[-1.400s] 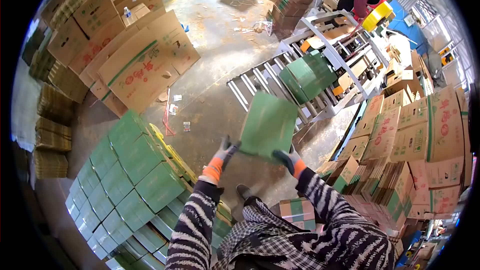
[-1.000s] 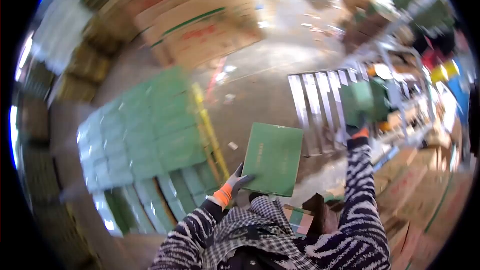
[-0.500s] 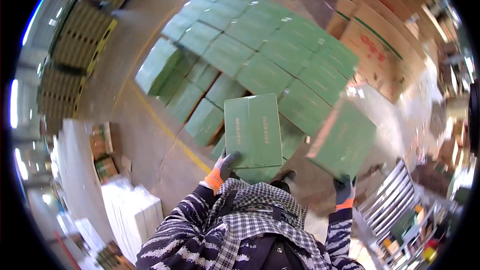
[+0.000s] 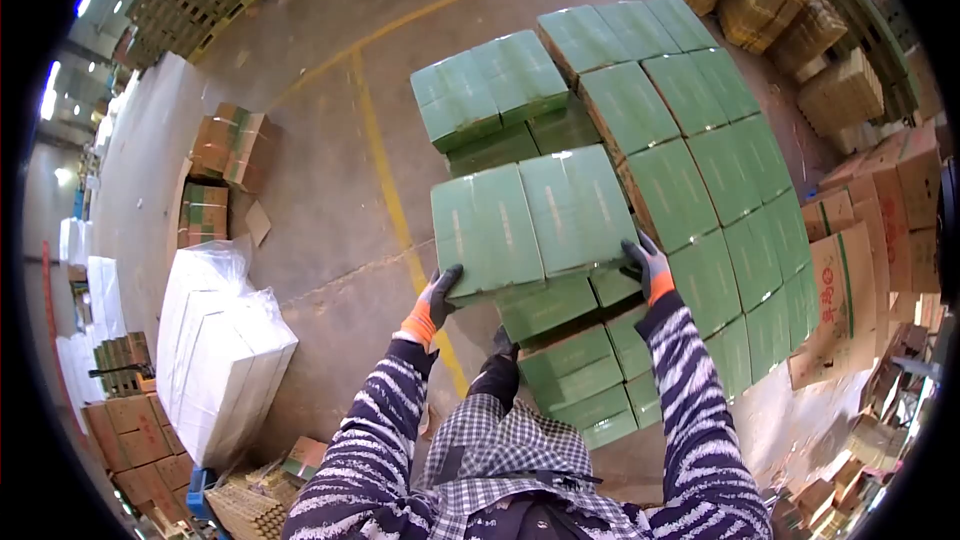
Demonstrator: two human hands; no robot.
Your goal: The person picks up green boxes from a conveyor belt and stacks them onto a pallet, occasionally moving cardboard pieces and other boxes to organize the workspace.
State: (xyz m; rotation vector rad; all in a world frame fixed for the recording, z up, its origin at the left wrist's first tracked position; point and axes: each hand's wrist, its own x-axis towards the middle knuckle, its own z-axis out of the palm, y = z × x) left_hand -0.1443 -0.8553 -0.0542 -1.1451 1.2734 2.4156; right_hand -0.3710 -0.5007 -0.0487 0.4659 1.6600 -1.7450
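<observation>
Striped sleeves (image 4: pixel 380 420): both stretch forward past the checked apron (image 4: pixel 510 440), and we follow them to the gloves.
Left hand (image 4: pixel 432 305): it grips the near outer corner of the left green carton (image 4: pixel 487 230); any fingers underneath, we can't see.
Right hand (image 4: pixel 650 265): here it is, clasping the outer end of the right green carton (image 4: pixel 580 208), its palm side hidden from us.
Carried pair: side by side, over the low part of the green carton stack (image 4: pixel 690 180); whether those below take any weight, we can't tell.
Middle seam: nothing we can see ties the two, so a slackened squeeze could let them sag and part.
Dark shoe (image 4: pixel 505 342): right beside the stack, partly covered; we reckon a catch there could tip the load.
Taller stack side: close on the right; a low swing might snag a corner.
Carton print: too faint for us to read.
Far pallets (image 4: pixel 190 10): cut off by the black lens rim.
</observation>
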